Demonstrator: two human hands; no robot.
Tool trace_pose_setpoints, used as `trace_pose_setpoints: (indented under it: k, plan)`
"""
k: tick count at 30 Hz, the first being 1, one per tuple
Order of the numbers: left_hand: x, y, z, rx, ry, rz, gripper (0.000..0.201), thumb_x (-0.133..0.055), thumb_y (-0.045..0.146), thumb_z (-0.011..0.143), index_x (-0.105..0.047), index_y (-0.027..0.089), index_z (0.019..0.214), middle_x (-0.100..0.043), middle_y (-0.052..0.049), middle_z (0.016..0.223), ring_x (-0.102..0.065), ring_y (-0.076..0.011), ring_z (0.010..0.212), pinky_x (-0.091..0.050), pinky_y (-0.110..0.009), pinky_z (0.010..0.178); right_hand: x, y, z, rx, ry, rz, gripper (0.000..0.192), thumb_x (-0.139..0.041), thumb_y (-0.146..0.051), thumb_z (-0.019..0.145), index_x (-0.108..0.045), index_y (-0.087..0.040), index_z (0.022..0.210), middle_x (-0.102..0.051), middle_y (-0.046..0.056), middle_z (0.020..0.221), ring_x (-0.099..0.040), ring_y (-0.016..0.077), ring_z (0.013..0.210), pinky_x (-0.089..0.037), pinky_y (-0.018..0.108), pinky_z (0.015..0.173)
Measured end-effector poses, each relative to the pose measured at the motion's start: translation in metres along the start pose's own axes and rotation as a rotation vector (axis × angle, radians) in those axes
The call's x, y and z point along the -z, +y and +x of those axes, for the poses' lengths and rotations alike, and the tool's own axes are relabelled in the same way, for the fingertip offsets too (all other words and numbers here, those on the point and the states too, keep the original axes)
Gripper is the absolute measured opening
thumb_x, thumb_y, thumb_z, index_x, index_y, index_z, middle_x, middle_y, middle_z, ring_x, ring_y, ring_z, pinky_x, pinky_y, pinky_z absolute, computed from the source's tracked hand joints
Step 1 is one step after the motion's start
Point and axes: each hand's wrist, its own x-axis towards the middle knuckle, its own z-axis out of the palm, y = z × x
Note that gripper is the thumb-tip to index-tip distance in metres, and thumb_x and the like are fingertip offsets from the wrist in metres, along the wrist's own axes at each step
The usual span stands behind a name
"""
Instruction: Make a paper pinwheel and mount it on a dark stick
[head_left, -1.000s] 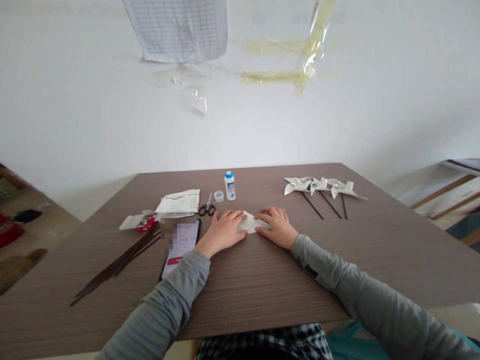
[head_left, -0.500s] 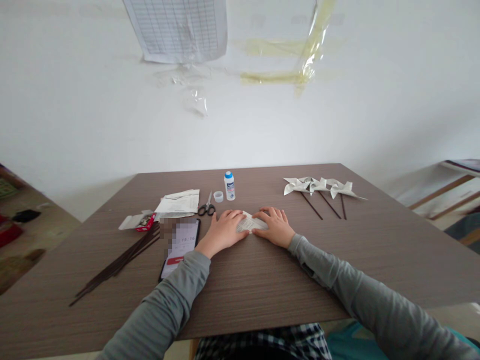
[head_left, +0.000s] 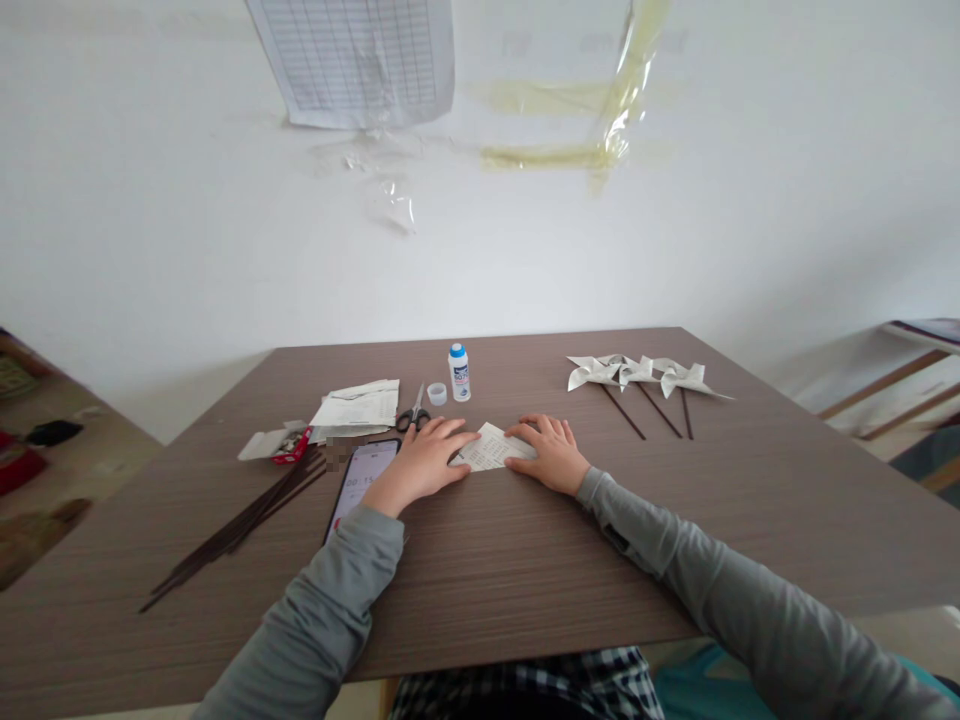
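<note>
A small folded piece of printed paper [head_left: 489,448], roughly triangular with its peak pointing away from me, lies flat on the table. My left hand [head_left: 429,462] rests at the paper's left end, fingers stretched out and spread. On the other end lies my right hand [head_left: 551,454], its fingers also spread and pressing the paper's right part down. Both hands cover the paper's outer corners. Scissors [head_left: 414,415] with black handles lie just beyond my left fingers, partly hidden. A white glue bottle [head_left: 459,373] with a blue top stands upright behind the paper, beside a small clear cap [head_left: 436,394].
On the brown table [head_left: 525,570], three paper pinwheels [head_left: 636,372] on dark sticks lie at the back right. To the left are stacked paper sheets [head_left: 356,407], a small open red box [head_left: 291,445], a bundle of dark sticks [head_left: 232,530] and a phone [head_left: 364,475] partly under my left arm.
My left hand has slid left along the paper, uncovering more of its middle, and its forearm now covers more of the phone. The right hand stays in place.
</note>
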Motion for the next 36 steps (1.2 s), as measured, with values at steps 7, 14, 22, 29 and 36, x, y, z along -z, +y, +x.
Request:
trace_pose_setpoints:
  k: [7,14,22,29,36]
  plan:
    - [0.011,-0.004,-0.012,0.065,-0.052,0.038,0.066,-0.072,0.036,0.121,-0.067,0.047,0.186,-0.041,-0.007,0.209,-0.031,-0.0438,0.197,-0.019,-0.080,0.157,0.005,0.000,-0.001,-0.002,-0.023,-0.004,0.055,-0.085,-0.046,0.115,-0.080,-0.039,0.169,-0.064,0.013,0.186,-0.050,0.0409,0.179,-0.023,0.075,0.155]
    - [0.015,-0.007,-0.016,0.094,-0.071,0.057,0.065,-0.070,0.034,0.122,-0.067,0.050,0.185,-0.039,-0.005,0.210,-0.029,-0.0454,0.197,-0.020,-0.083,0.157,0.009,-0.002,-0.002,-0.016,-0.064,0.003,0.057,-0.082,-0.048,0.116,-0.077,-0.038,0.173,-0.060,0.013,0.191,-0.045,0.0410,0.184,-0.018,0.074,0.157]
    - [0.023,-0.009,-0.022,0.158,-0.080,0.038,0.073,-0.079,0.032,0.117,-0.065,0.052,0.186,-0.035,-0.006,0.211,-0.021,-0.0504,0.199,-0.020,-0.089,0.154,0.010,-0.001,-0.002,-0.023,-0.068,0.012,0.057,-0.083,-0.047,0.117,-0.077,-0.038,0.173,-0.059,0.013,0.191,-0.045,0.0406,0.185,-0.018,0.074,0.157]
    - [0.025,-0.017,-0.024,0.170,-0.058,0.018,0.078,-0.084,0.034,0.113,-0.065,0.049,0.187,-0.039,-0.009,0.210,-0.022,-0.0518,0.198,-0.021,-0.091,0.153,0.008,0.006,-0.003,0.010,-0.040,0.011,0.056,-0.083,-0.042,0.117,-0.078,-0.035,0.172,-0.063,0.015,0.189,-0.050,0.0418,0.182,-0.022,0.075,0.156]
    - [0.011,-0.025,-0.016,0.135,0.069,0.030,0.064,-0.072,0.038,0.121,-0.069,0.042,0.185,-0.053,-0.011,0.203,-0.035,-0.0482,0.195,-0.026,-0.089,0.153,0.005,0.008,-0.003,0.022,-0.026,0.004,0.056,-0.084,-0.042,0.115,-0.079,-0.035,0.171,-0.065,0.015,0.187,-0.051,0.0419,0.181,-0.024,0.076,0.156]
